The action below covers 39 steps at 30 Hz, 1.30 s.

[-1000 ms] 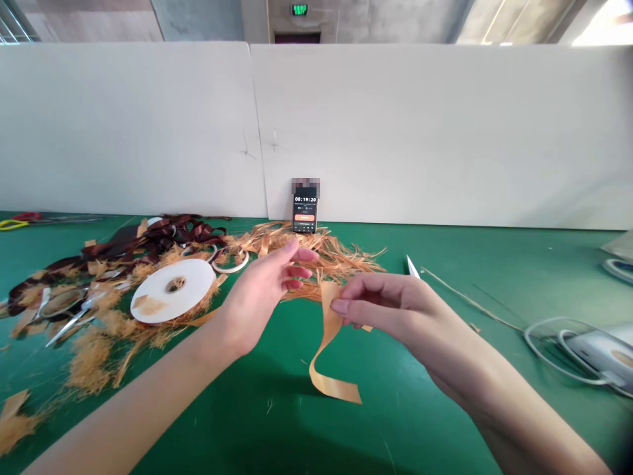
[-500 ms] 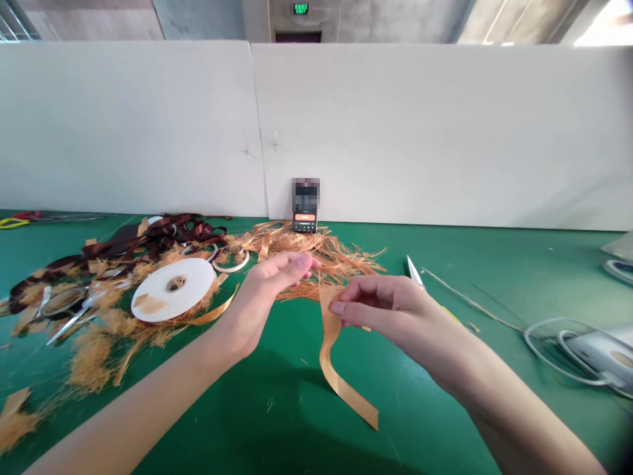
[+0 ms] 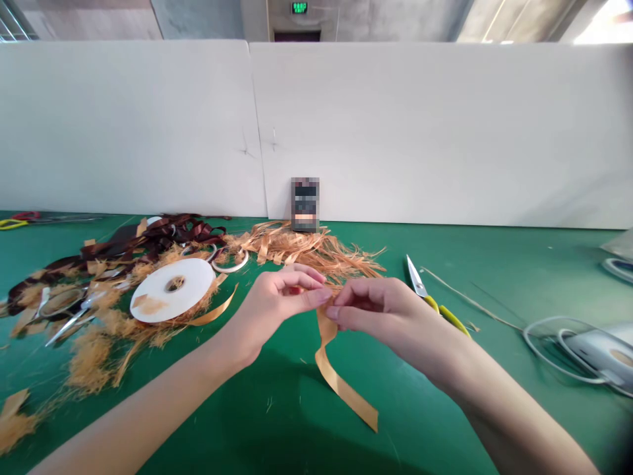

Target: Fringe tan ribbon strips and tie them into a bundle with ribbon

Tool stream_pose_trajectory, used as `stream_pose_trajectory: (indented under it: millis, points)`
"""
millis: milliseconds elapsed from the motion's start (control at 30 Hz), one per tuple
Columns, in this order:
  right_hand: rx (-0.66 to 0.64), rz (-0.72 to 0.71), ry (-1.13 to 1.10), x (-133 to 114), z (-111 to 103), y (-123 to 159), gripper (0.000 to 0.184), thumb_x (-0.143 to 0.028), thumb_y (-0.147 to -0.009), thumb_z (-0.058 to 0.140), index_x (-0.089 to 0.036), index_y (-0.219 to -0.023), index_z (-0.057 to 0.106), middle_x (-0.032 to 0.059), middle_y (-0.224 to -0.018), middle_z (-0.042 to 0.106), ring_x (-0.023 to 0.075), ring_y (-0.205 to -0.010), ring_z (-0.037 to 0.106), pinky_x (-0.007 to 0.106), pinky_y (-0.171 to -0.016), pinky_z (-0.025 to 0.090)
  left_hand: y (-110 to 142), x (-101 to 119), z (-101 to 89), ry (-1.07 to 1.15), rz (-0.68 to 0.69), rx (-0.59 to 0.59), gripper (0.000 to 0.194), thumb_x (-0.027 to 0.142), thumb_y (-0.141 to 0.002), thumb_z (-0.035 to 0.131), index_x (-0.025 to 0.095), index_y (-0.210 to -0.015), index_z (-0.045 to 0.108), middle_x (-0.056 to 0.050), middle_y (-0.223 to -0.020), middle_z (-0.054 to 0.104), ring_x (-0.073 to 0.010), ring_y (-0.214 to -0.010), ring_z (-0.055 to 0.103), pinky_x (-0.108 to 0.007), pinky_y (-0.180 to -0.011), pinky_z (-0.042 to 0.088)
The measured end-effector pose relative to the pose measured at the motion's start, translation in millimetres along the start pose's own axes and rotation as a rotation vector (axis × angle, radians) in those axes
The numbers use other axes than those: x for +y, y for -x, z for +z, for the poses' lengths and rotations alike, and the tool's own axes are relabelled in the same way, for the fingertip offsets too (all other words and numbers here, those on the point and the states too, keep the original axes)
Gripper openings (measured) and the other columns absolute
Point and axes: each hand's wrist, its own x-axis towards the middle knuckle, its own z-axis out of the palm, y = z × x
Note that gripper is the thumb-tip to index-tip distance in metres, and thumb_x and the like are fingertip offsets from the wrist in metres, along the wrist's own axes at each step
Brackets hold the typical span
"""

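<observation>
Amber satin ribbon [image 3: 341, 388] here, its upper end pinched in the right hand [image 3: 376, 310], its tail dropping toward the green desk [image 3: 277, 422]. The left hand [image 3: 281, 297] curls in, fingertips meeting the right's at the ribbon's top; whether it grips too, I can't tell. This strip looks smooth and unfrayed, while shredded amber fibres [image 3: 306, 249] lie heaped beyond, with more spread around a white ribbon spool [image 3: 173, 290] and dark brown ribbon [image 3: 173, 231] tangled behind. Yellow-handled scissors [image 3: 418, 285] lie just right of the hands (a blurred phone [image 3: 305, 204] leans against the partition [image 3: 420, 132]).
</observation>
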Motion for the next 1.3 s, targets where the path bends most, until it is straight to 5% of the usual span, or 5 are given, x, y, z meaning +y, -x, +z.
stream_pose_trajectory:
  millis: [200,433,733,900,1300]
  points:
    - [0.016,0.016,-0.002,1.7,-0.7,0.0,0.017,-0.033,-0.072,0.059,-0.018,-0.066,0.062,0.0025,-0.069,0.062,0.0170,-0.070,0.055,0.032,-0.067,0.041,-7.6,-3.3,-3.9,0.185,0.016,0.251,0.016,0.038,-0.076,0.070,0.022,-0.080,0.068,0.000,-0.090,0.061,-0.0150,-0.092,0.052,-0.030,-0.087,0.036]
    - [-0.009,0.070,-0.128,-2.7,0.4,-3.0,0.012,-0.024,-0.077,0.060,-0.015,-0.069,0.060,0.0027,-0.066,0.064,0.0140,-0.065,0.060,0.029,-0.068,0.047,5.0,-9.7,4.5,0.144,-0.036,-0.020,0.022,0.037,-0.072,0.075,0.020,-0.083,0.066,0.000,-0.085,0.060,-0.0142,-0.085,0.054,-0.029,-0.083,0.041]
    - [0.162,-0.109,-0.047,2.2,-3.8,-7.6,0.027,-0.045,-0.081,0.059,-0.020,-0.085,0.067,0.0025,-0.085,0.069,0.0149,-0.076,0.061,0.027,-0.067,0.047,-1.1,-9.5,6.2,0.122,-0.094,-0.005,0.013,0.028,-0.070,0.076,0.018,-0.073,0.069,-0.001,-0.081,0.064,-0.0153,-0.084,0.059,-0.030,-0.084,0.046]
    - [0.089,-0.105,-0.098,3.1,-1.9,-8.9,0.015,-0.035,-0.076,0.066,-0.021,-0.077,0.070,0.0016,-0.086,0.072,0.0140,-0.076,0.064,0.025,-0.067,0.048,1.2,-7.4,9.0,0.062,-0.089,-0.037,0.008,0.025,-0.071,0.074,0.018,-0.075,0.072,-0.002,-0.087,0.065,-0.0164,-0.088,0.060,-0.031,-0.086,0.047]
    - [0.173,-0.144,-0.005,4.9,-4.8,-9.4,0.019,-0.035,-0.076,0.064,-0.020,-0.067,0.070,0.0021,-0.072,0.070,0.0168,-0.069,0.060,0.029,-0.065,0.045,2.7,-8.2,1.3,-0.080,-0.071,-0.081,0.019,0.034,-0.068,0.078,0.020,-0.080,0.076,-0.005,-0.096,0.065,-0.0197,-0.089,0.063,-0.032,-0.080,0.051]
